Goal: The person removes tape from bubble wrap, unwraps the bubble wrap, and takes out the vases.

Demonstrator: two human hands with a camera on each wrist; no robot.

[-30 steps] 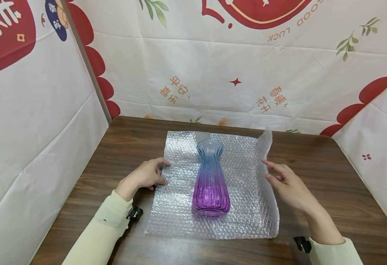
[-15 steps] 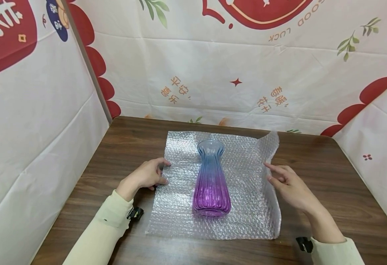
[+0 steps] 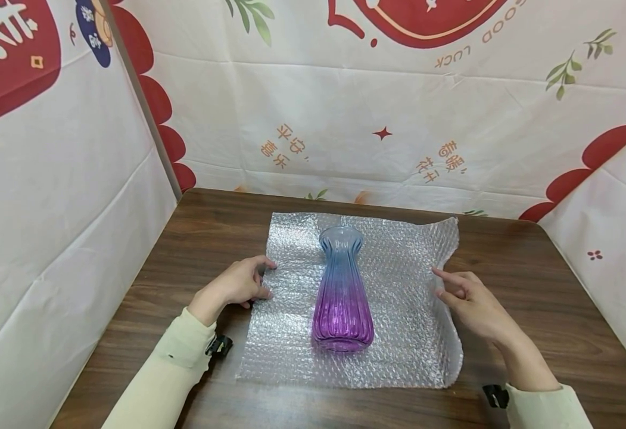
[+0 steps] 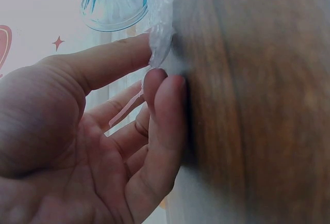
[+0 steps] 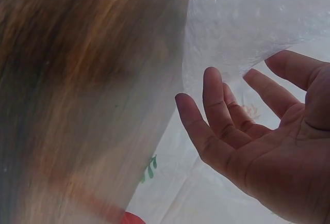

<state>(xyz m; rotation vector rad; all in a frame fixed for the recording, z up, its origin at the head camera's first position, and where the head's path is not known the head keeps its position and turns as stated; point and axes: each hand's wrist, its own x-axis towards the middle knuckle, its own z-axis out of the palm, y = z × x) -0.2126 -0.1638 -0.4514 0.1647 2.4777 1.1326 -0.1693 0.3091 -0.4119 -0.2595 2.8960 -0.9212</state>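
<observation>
Head view: the ribbed glass vase (image 3: 342, 298), blue at its pinched neck and purple toward its flared base, lies on its side on the bubble wrap (image 3: 398, 286) over the wood-grain table (image 3: 205, 232), and it looks fairly heavy, slick and fragile, best held round the neck with the base supported. Left wrist: the left hand (image 4: 98, 126) has its thumb at the edge of the bubble wrap, which looks light and soft, other fingers loosely bent. Right wrist: the right hand (image 5: 268, 136), fingers apart, unclamped, meets the dimpled, translucent, slightly raised far edge.
</observation>
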